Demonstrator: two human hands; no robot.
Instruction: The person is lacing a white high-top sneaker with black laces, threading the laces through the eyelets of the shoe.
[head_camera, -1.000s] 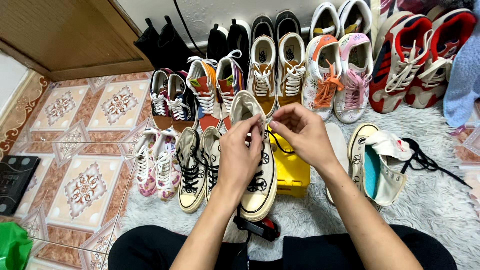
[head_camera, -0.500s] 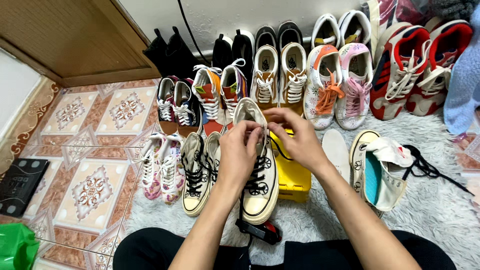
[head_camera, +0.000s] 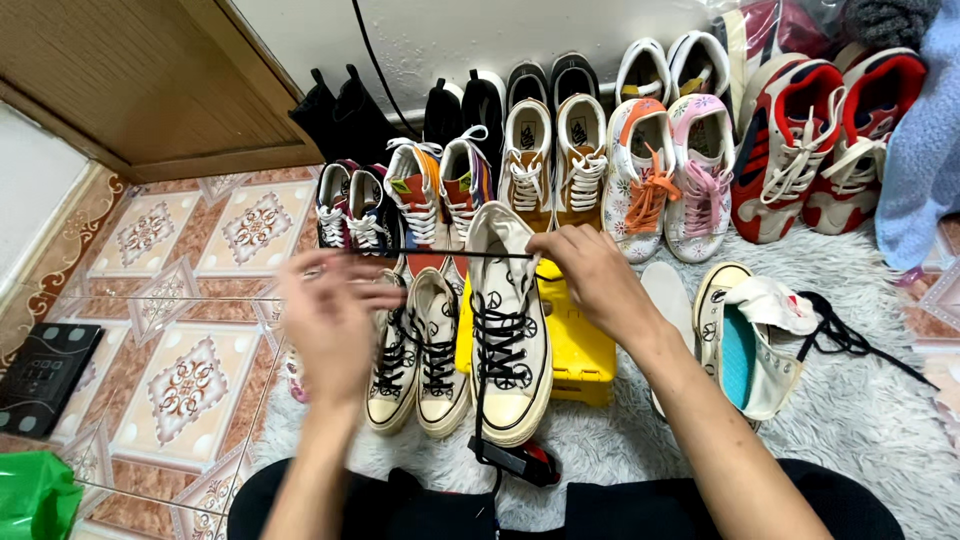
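A cream high-top sneaker (head_camera: 510, 340) with black laces rests on a yellow box (head_camera: 580, 345) in front of me. A black lace (head_camera: 440, 254) is stretched level above its collar. My left hand (head_camera: 335, 320), blurred by motion, is out to the left and pinches the far end of that lace. At the top of the sneaker my right hand (head_camera: 590, 270) holds the other end. A matching sneaker (head_camera: 750, 340) lies on its side to the right, its teal lining showing and a loose black lace (head_camera: 850, 340) beside it.
Many pairs of shoes line the wall at the back. Another cream pair (head_camera: 420, 350) stands left of the held sneaker. A white shaggy rug (head_camera: 880, 420) covers the right floor, patterned tiles (head_camera: 180, 380) the left. A green bag (head_camera: 35, 500) sits bottom left, a black scale (head_camera: 45, 375) beside it.
My left hand has swung out to the left, pulling the black lace taut and level. Before, both hands were close together at the sneaker's top. The view has tilted slightly.
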